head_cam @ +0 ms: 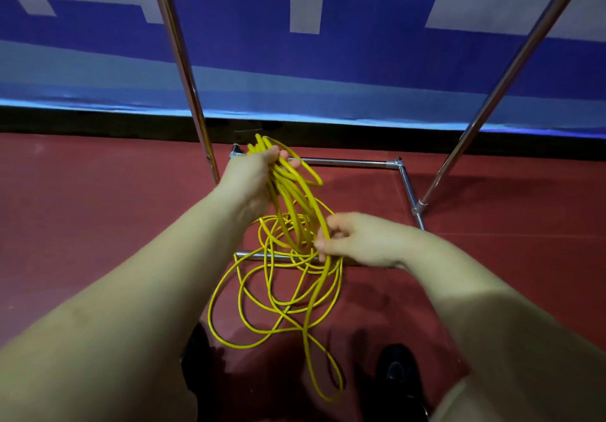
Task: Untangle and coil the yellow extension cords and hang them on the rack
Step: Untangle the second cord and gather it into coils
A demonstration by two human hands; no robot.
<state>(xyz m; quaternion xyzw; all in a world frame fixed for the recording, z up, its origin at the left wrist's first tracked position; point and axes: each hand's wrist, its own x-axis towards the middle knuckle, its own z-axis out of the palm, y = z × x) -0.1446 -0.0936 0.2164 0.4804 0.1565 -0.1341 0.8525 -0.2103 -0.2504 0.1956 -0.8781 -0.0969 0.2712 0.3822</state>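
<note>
The left hand (254, 172) is raised above the rack's base and grips a bundle of gathered loops of the yellow cord (288, 188), its fingers curled round the strands near their top. From that bundle the loops hang down toward the floor (98, 211). The right hand (354, 239), lower and nearer the person than the left, pinches a single strand of the cord between thumb and fingers, just above the near bar of the rack (347, 163). Below both hands the rest of the cord lies in loose, overlapping loops on the red floor, crossing over that near bar and spreading toward the person's dark shoe (398, 370). The rack's two shiny uprights rise on either side of the hands, in front of a blue and white banner (360, 60).
</note>
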